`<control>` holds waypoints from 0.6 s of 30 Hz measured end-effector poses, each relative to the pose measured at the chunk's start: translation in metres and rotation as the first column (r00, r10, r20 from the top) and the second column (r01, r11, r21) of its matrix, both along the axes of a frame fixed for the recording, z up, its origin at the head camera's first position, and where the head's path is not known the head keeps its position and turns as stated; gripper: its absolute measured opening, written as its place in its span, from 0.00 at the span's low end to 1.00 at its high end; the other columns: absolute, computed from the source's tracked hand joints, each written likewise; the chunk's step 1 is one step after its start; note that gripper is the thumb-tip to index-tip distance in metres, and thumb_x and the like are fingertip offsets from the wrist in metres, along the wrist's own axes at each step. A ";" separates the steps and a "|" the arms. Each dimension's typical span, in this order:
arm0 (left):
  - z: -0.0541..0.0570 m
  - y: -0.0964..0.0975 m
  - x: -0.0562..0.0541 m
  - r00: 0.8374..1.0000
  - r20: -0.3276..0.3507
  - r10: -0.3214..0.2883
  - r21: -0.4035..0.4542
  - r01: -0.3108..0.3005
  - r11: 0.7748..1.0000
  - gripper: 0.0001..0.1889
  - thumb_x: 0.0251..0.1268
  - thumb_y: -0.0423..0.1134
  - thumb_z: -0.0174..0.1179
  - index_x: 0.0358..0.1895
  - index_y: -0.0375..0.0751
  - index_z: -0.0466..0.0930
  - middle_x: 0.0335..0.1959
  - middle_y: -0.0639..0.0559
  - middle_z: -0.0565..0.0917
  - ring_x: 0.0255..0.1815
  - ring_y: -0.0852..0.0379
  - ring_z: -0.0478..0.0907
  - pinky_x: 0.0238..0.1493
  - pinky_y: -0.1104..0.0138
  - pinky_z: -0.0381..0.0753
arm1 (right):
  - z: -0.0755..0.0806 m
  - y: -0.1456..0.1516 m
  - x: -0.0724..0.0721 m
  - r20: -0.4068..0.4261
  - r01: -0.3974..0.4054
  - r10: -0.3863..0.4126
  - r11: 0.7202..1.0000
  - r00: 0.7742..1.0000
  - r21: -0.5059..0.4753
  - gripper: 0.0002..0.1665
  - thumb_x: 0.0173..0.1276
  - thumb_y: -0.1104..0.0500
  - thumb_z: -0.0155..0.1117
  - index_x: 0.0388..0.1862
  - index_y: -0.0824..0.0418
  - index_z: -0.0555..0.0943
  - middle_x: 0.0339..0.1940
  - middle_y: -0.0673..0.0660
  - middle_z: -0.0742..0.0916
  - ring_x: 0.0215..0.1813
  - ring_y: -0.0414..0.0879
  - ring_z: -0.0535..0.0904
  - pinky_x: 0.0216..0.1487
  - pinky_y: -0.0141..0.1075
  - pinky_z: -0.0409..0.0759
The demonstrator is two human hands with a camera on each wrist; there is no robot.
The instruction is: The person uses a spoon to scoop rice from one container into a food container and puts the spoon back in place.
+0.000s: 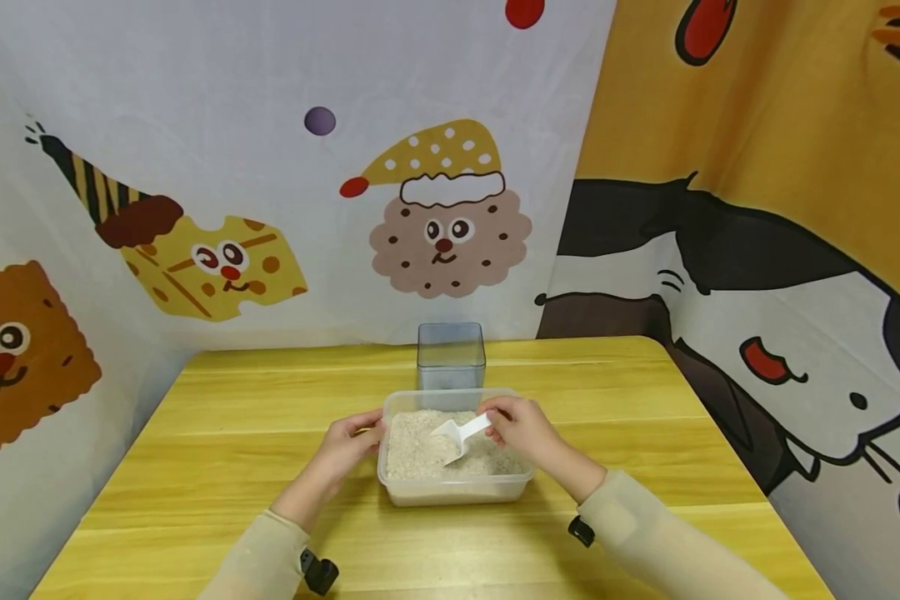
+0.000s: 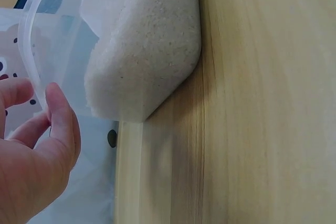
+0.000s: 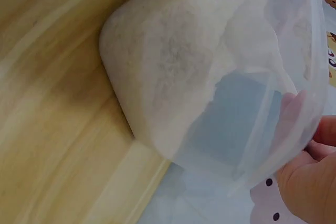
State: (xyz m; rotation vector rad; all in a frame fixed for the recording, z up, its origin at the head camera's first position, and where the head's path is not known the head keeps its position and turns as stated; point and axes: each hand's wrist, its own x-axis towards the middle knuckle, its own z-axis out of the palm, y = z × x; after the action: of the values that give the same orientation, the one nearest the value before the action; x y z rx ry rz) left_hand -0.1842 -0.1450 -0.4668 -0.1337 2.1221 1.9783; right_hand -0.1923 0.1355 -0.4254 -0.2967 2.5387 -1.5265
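Observation:
A clear plastic container [image 1: 461, 492] full of rice [image 1: 412, 446] sits on the table. My left hand [image 1: 348, 446] is at its left side, thumb and fingertips holding the rim; in the left wrist view the fingers [image 2: 59, 111] are bent beside the rim. My right hand [image 1: 521, 429] reaches over the right side and pinches the handle of a white scoop [image 1: 474, 426]. The scoop's bowl is tilted down in the rice, with some rice inside it. Through the container wall, the right wrist view shows the scoop [image 3: 252, 35] blurred.
Behind the container stands a bluish transparent square container [image 1: 451, 354], near the back edge of the wooden table [image 1: 270, 400]. A cartoon-printed cloth [image 1: 232, 67] hangs behind the table and along both sides.

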 end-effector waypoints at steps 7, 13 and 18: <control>0.000 -0.001 0.000 1.000 0.002 0.004 0.000 -0.004 1.000 0.22 0.69 0.34 0.54 0.64 0.28 0.68 0.59 0.35 0.72 0.51 0.54 0.76 0.56 0.60 0.78 | -0.001 -0.006 -0.002 0.078 0.024 -0.017 0.996 0.997 -0.087 0.13 0.72 0.68 0.50 0.46 0.74 0.80 0.25 0.65 0.83 0.25 0.48 0.79 0.29 0.45 0.82; 0.000 0.000 -0.001 1.000 0.005 -0.001 0.001 0.001 1.000 0.22 0.69 0.33 0.53 0.64 0.27 0.67 0.58 0.35 0.71 0.51 0.53 0.76 0.55 0.60 0.78 | -0.001 -0.011 -0.003 0.104 0.038 -0.026 0.993 0.994 -0.115 0.13 0.71 0.69 0.50 0.46 0.77 0.79 0.24 0.66 0.83 0.23 0.44 0.77 0.28 0.44 0.83; -0.001 0.000 -0.001 1.000 0.003 0.000 0.004 0.000 1.000 0.22 0.69 0.33 0.53 0.64 0.27 0.68 0.58 0.34 0.71 0.51 0.52 0.76 0.54 0.60 0.79 | 0.000 -0.010 -0.005 0.154 0.091 -0.074 0.990 0.985 -0.103 0.13 0.72 0.68 0.49 0.45 0.74 0.80 0.25 0.68 0.83 0.24 0.48 0.78 0.31 0.48 0.83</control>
State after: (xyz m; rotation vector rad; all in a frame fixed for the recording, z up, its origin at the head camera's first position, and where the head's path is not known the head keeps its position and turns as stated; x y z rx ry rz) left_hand -0.1852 -0.1452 -0.4674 -0.1354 2.1167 1.9807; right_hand -0.1972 0.1257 -0.4258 -0.0865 2.3834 -1.6551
